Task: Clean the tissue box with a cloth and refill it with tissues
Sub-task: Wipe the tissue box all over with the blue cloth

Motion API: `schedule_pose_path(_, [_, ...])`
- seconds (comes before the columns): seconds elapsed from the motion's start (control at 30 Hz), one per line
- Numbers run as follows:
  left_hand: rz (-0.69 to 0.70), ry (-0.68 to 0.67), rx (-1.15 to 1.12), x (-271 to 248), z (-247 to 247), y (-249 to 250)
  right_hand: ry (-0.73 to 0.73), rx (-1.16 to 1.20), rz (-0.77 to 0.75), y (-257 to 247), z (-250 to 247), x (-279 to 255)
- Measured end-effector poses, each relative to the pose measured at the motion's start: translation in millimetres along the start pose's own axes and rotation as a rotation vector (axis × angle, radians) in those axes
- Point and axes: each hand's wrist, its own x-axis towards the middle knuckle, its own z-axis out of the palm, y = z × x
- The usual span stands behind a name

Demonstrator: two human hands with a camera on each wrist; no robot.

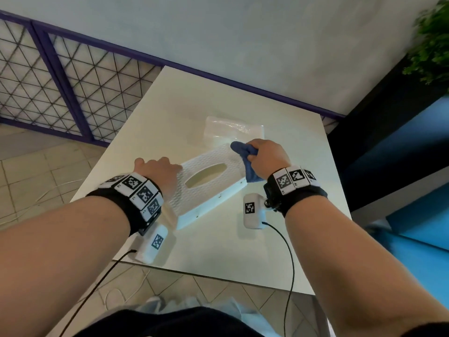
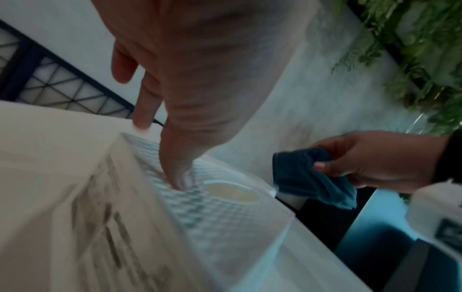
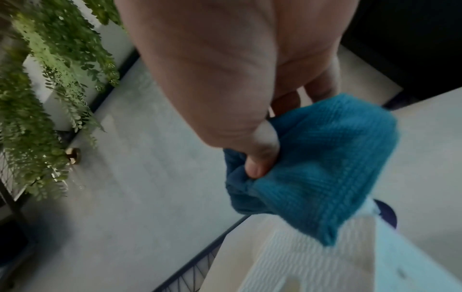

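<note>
A white tissue box [image 1: 209, 188] with a dimpled top and an oval slot lies slantwise on the white table [image 1: 194, 98]. My left hand [image 1: 159, 167] holds its near-left end; in the left wrist view the thumb [image 2: 180, 175] presses on the top of the tissue box [image 2: 212, 217] and the fingers reach over the side. My right hand [image 1: 264, 155] grips a bunched blue cloth [image 1: 244, 158] against the box's far-right end. The right wrist view shows that hand [image 3: 270, 134] pinching the cloth [image 3: 325, 168] above the box [image 3: 312, 266]. A plastic-wrapped tissue pack [image 1: 233, 130] lies just behind the box.
A lattice railing [image 1: 60, 81] runs along the left beyond the table. Blue and black furniture [image 1: 425, 166] stands close on the right, with a green plant [image 1: 430, 45] above it. The table's near edge [image 1: 218, 278] is just in front of my body.
</note>
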Motion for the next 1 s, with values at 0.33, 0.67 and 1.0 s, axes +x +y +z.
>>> schedule_pose_path(0.33, [-0.031,0.04,-0.203,11.3,7.2,-13.0,-0.22,-0.196,-0.091,-101.3,91.4,-6.6])
schedule_pose_path(0.67, [-0.056,-0.034,-0.191,16.7,12.2,-23.5,-0.143,-0.211,-0.094,-56.0,66.3,12.4])
schedule_pose_path(1.0, [-0.023,0.046,-0.176,13.8,18.4,-21.1,-0.301,-0.267,-0.215,-118.9,88.8,-28.1])
